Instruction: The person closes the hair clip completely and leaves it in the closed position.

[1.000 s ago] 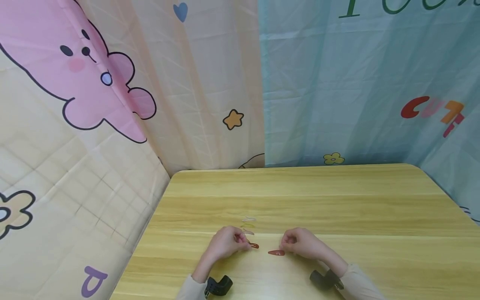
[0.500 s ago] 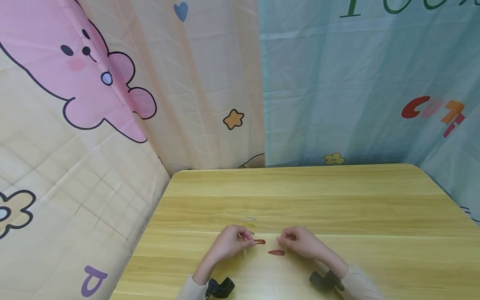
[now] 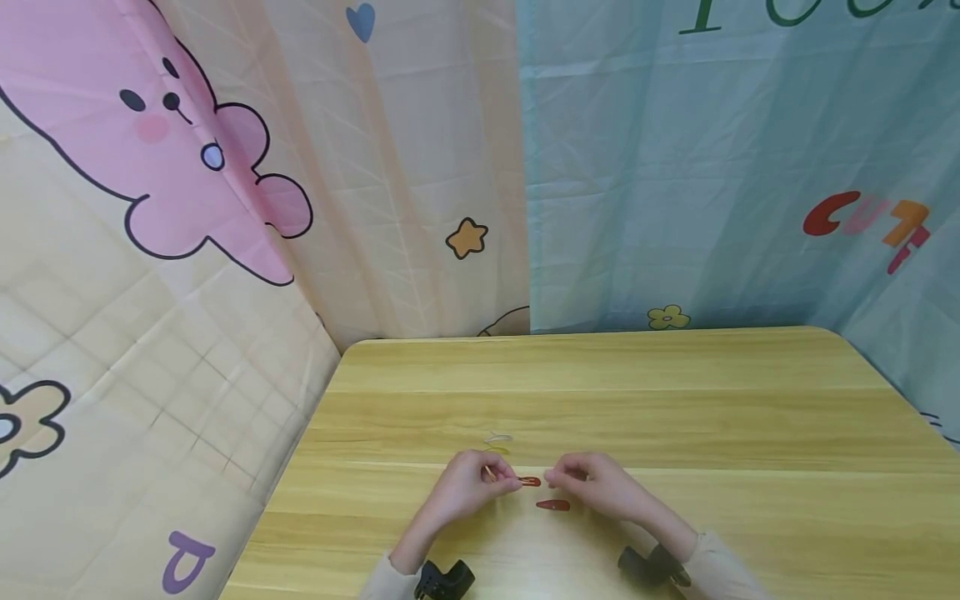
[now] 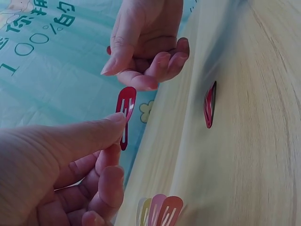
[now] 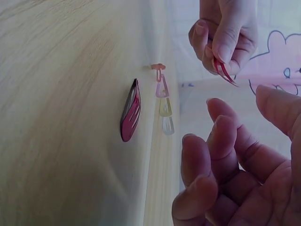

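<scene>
A red hair clip (image 4: 127,93) hangs in the air between two bare hands, pinched between the thumb and forefinger of the left hand (image 3: 468,485) above a pale wooden table (image 3: 675,417). Its broad end points right, toward the right hand (image 3: 603,485), which waits just beside it. The left hand's other fingers curl loosely. The right hand's thumb and forefinger stand slightly apart, with nothing between them, its remaining fingers softly bent.

Over the past second, the left hand has carried its clip rightward, away from the row on the table. The right hand, which was at a dark red clip (image 3: 553,505), has left it and come leftward. That dark red clip has stayed put, lying on the table just to the near side of the gap between the hands.

The shift appears to bring the held clip within easy reach of both hands, though the right has not yet touched it. Whether the held clip is snapped closed cannot be told.

Beyond the left hand, an orange clip (image 4: 170,202), a pink clip (image 4: 156,200), a yellow clip (image 5: 166,111) and a white clip (image 5: 168,131) lie in a row running from near to far. A printed curtain (image 3: 637,167) forms the far backdrop.
</scene>
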